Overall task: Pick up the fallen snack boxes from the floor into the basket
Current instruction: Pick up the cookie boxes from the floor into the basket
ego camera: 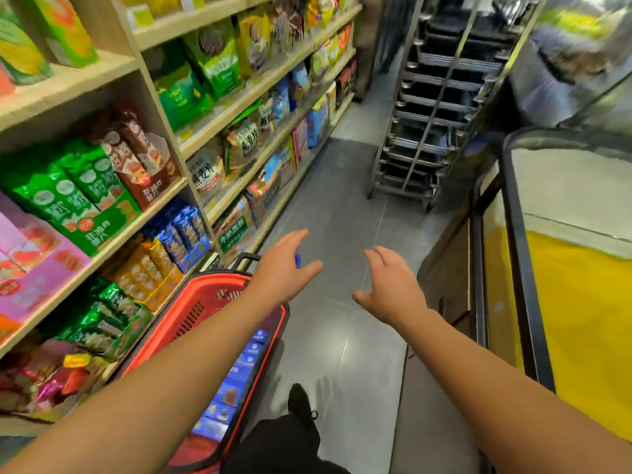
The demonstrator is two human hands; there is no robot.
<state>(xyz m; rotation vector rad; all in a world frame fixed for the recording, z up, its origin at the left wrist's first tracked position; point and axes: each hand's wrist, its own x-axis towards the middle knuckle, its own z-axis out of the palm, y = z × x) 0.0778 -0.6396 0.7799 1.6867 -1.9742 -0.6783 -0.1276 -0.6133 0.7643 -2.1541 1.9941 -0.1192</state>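
Both hands empty, left hand (285,268) and right hand (390,285) with fingers spread above bare floor (342,200); blue snack boxes (236,381) lie stacked in red basket (205,299); likely light, stiff card, best gripped across long edges.
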